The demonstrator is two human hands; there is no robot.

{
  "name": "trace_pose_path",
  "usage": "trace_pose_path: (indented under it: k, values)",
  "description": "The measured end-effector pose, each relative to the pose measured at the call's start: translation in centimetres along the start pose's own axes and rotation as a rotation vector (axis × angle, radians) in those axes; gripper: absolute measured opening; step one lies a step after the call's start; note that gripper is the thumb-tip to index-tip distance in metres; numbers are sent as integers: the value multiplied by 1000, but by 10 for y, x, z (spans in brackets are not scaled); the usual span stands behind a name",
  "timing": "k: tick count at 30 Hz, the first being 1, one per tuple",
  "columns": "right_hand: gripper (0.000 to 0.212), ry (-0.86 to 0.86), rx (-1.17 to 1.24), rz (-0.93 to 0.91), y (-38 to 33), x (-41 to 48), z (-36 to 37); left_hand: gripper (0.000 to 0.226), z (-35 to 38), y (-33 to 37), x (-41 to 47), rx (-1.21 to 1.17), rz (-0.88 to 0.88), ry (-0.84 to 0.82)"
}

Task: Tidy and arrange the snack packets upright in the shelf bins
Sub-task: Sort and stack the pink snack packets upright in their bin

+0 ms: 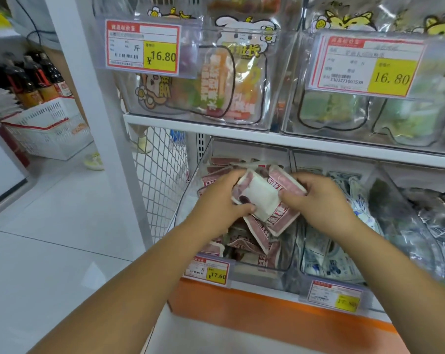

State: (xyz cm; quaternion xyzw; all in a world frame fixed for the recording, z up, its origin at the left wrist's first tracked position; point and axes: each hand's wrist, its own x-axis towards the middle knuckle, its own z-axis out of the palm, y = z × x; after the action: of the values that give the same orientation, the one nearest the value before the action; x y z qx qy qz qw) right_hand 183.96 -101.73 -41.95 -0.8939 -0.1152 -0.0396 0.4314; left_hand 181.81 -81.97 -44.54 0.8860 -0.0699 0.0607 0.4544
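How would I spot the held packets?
On the lower shelf, find the leftmost clear bin, with the 17.60 tag. The left hand and right hand hold a stack of red packets above it; its front packet shows a white panel, unlike the loose ones beneath.

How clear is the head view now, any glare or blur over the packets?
Head view: the red packets between left hand and right hand read fairly sharp; glare streaks the upper clear bins; the lower-right price tag is blurred unreadable; wide-angle distortion bows the shelf post.
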Motion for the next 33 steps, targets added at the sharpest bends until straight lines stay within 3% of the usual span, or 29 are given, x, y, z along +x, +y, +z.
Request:
trace_pose_path:
  k: [4,11,16,20,25,29,33]
  values:
    - [6,-41,288,13,-6,-9,-12,34,-12,8,-12,-175,-93,-10]
    - [9,-30,330,53,-7,-34,-22,37,-27,26,-41,-359,-241,4]
    - [18,31,439,81,-7,-44,-21,35,-48,32,-57,-772,-384,176]
    - [21,49,391,15,-11,-44,-12,35,-48,25,-64,-961,-442,254]
    - [27,11,179,-89,-13,-39,-6,26,-41,18,-60,-901,-439,244]
    - [36,109,-53,-223,-5,-29,2,22,-43,18,-57,-760,-348,266]
    - [36,134,-77,-205,-8,-26,6,22,-40,18,-59,-715,-296,304]
